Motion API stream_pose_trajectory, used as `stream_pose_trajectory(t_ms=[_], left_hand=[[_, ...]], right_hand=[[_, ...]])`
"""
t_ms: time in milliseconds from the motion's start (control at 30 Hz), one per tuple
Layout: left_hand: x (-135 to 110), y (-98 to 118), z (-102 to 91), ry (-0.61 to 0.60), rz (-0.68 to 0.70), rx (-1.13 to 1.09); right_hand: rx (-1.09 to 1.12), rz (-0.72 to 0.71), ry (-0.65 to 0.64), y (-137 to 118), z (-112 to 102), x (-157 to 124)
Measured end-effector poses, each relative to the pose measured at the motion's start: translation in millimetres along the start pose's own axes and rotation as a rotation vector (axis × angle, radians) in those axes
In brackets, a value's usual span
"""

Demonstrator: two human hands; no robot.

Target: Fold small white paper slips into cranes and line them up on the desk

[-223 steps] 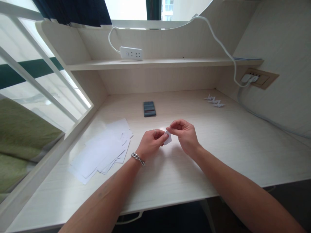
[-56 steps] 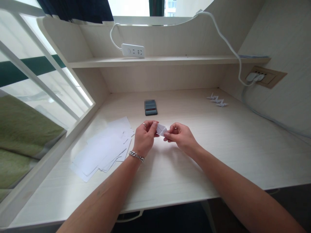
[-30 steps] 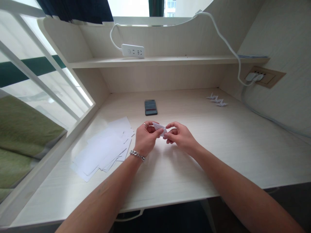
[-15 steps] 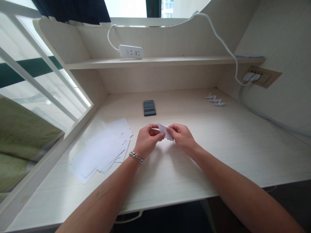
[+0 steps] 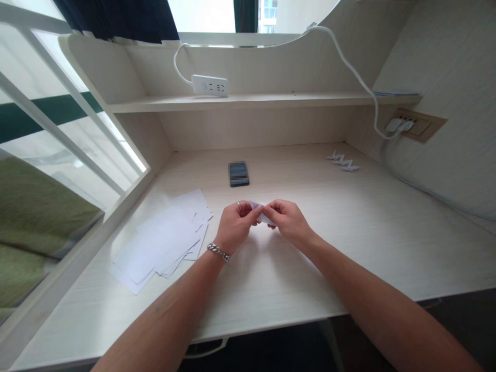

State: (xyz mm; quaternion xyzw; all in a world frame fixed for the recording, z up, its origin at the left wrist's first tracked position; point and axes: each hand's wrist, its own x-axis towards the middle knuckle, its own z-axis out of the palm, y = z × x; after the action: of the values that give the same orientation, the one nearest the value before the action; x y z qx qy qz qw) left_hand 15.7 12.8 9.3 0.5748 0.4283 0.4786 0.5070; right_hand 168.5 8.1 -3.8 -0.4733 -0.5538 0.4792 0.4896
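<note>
A small folded white paper (image 5: 265,219) is pinched between my two hands, above the middle of the desk. My left hand (image 5: 237,223), with a ring and a chain bracelet at the wrist, grips its left side between thumb and fingers. On the right side, my right hand (image 5: 287,219) holds it the same way, and the two thumbs nearly meet on top. Fingers cover much of the paper, so its exact folds are hidden. To the left lies a loose pile of white paper sheets (image 5: 163,240). Several small folded paper cranes (image 5: 343,161) stand at the back right.
A dark phone (image 5: 238,173) lies on the desk (image 5: 372,232) beyond my hands. The shelf (image 5: 263,102) above carries a white power strip (image 5: 210,85). A white cable (image 5: 351,67) runs down to the wall socket (image 5: 418,125). White rails (image 5: 70,137) border the left side.
My left thumb has moved up and right onto the paper, close to the right thumb. The paper now lies flatter and shows less between the hands. The view has shifted slightly.
</note>
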Motion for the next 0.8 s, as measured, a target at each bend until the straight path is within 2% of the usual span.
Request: stream_pose_trajectory(t_ms=[200,533,800], left_hand=[[1.3,-3.6,-1.1,0.073,-0.002,0.007],[3.7,-6.4,-4.7,0.078,-0.038,-0.075],[5.0,-6.7,-6.9,0.096,-0.026,-0.043]], right_hand=[[0.173,0.043,-0.125,-2.1,0.9,-2.2],[0.086,0.058,-0.101,-8.6,-0.3,-3.7],[0.074,0.079,-0.170,-6.7,-0.7,-4.6]])
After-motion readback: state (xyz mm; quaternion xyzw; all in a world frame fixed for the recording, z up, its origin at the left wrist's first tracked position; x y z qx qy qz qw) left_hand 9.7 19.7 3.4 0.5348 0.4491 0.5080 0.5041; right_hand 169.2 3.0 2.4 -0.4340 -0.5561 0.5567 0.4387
